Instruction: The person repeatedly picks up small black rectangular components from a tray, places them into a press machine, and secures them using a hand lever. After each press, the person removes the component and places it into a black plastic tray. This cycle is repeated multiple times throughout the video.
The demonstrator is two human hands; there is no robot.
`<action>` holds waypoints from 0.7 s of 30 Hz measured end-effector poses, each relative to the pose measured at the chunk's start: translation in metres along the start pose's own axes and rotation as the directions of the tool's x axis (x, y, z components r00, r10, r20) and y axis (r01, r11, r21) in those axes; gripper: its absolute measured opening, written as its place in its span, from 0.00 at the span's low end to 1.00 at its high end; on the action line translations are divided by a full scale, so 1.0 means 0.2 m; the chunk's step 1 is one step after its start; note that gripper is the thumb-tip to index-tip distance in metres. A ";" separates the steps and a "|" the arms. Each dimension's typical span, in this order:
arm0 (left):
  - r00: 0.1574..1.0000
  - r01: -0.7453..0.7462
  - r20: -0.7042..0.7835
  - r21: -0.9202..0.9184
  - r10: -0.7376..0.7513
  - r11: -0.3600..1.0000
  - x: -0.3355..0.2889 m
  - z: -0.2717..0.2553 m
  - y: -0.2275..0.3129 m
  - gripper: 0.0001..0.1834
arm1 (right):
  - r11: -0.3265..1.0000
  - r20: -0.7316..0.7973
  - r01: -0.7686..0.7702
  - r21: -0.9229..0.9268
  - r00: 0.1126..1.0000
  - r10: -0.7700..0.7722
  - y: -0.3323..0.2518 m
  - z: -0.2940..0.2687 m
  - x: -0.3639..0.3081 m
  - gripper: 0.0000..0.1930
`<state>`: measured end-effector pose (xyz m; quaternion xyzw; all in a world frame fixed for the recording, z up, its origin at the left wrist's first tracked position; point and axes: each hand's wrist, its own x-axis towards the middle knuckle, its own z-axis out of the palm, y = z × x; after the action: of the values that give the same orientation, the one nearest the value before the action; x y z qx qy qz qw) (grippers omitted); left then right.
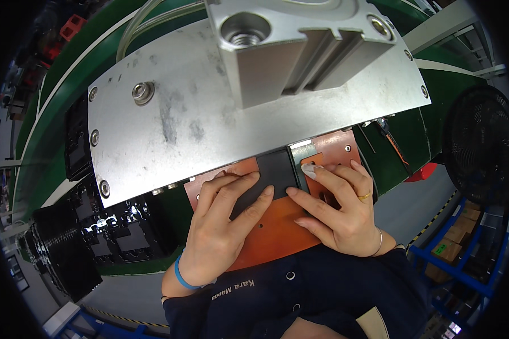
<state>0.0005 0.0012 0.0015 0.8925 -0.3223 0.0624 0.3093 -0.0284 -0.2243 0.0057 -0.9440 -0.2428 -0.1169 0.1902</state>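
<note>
A flat dark grey panel [274, 176] lies on an orange-brown fixture plate [277, 231], its far end running under the edge of a metal press plate. My left hand [223, 220] rests over the panel's left part with fingers spread, the index fingertip pressing on its surface. On the other side, my right hand [342, 212] has its fingers apart; the index fingertip touches the panel's near right corner. A white wrap covers one fingertip of the right hand, beside a small orange block [311, 164]. Neither hand grips anything that I can see.
Above the fixture spans the silver press plate [169, 118] with a metal cylinder block [316, 62] on top. Glossy black trays [130, 237] stand at the left. A screwdriver-like tool [395, 146] lies right of the fixture, near a black fan [478, 144]. Blue shelving [464, 248] holds cartons.
</note>
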 end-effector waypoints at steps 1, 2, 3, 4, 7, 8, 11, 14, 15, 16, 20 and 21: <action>1.000 -0.004 -0.001 0.000 0.004 1.000 0.00 0.00 0.00 0.24 | 1.000 0.005 -0.001 -0.002 1.000 0.001 0.00 0.00 0.00 0.21; 1.000 -0.007 -0.001 0.001 0.007 1.000 0.00 0.00 0.00 0.24 | 1.000 0.010 -0.002 -0.005 1.000 0.002 0.00 0.00 0.00 0.21; 1.000 -0.010 -0.002 0.001 0.010 1.000 0.00 0.00 0.00 0.24 | 1.000 0.016 -0.003 -0.006 1.000 0.003 0.00 0.00 0.00 0.21; 1.000 -0.006 0.000 -0.001 0.006 1.000 0.00 0.00 0.00 0.24 | 1.000 0.015 0.000 -0.006 1.000 0.000 0.00 0.01 0.00 0.21; 1.000 -0.001 0.003 -0.004 0.001 1.000 0.00 0.00 0.00 0.24 | 1.000 0.008 0.004 -0.008 1.000 -0.004 0.00 0.00 0.00 0.21; 1.000 -0.001 0.001 -0.003 0.001 1.000 0.00 0.00 0.00 0.24 | 1.000 0.006 0.005 -0.011 1.000 -0.005 0.00 0.00 0.00 0.21; 1.000 -0.001 0.001 0.000 0.001 1.000 0.00 0.00 0.00 0.24 | 1.000 0.001 0.012 -0.019 1.000 -0.012 -0.01 0.00 0.01 0.21; 1.000 0.000 0.003 0.000 0.000 1.000 0.00 0.00 0.00 0.24 | 0.999 -0.002 0.012 -0.032 1.000 -0.012 -0.01 0.00 0.01 0.20; 1.000 0.002 0.004 0.002 -0.002 1.000 0.00 0.00 0.00 0.24 | 0.999 -0.003 0.012 -0.035 1.000 -0.013 -0.01 0.00 0.01 0.20; 1.000 -0.001 -0.001 0.002 0.001 1.000 0.00 0.00 0.00 0.24 | 0.999 -0.009 0.018 -0.037 1.000 -0.018 -0.01 0.01 0.01 0.19; 1.000 -0.014 -0.009 0.005 0.014 1.000 0.00 0.00 0.00 0.24 | 0.999 -0.026 0.029 -0.043 0.999 -0.031 -0.01 0.01 0.01 0.19; 1.000 -0.020 -0.010 0.008 0.020 1.000 0.00 0.00 0.00 0.24 | 0.998 -0.032 0.031 -0.046 0.999 -0.032 -0.01 0.01 0.01 0.18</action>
<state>0.0008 0.0006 0.0020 0.8901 -0.3296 0.0713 0.3065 -0.0267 -0.2209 0.0058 -0.9420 -0.2519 -0.1410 0.1710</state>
